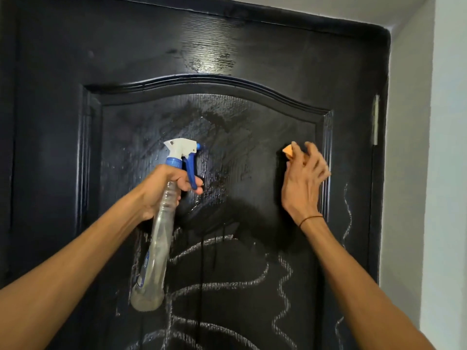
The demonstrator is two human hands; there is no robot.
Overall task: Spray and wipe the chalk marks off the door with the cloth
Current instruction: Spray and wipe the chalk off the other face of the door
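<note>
My left hand (164, 188) grips the spray bottle (161, 223) at centre frame; my right hand (303, 178) presses the orange cloth (288, 150) against the door (252, 59). I should wipe downward in overlapping strokes toward the chalk marks (240, 284) at lower centre.

A pale grey painted wall (404, 147) runs down the right side, meeting a lighter wall face (449, 122) at a vertical corner. A white ceiling strip (328, 6) shows along the top right. A thin dark cord wristband (310, 219) circles one wrist. A pale metal hinge plate (375, 120) sits at the frame's right edge.
</note>
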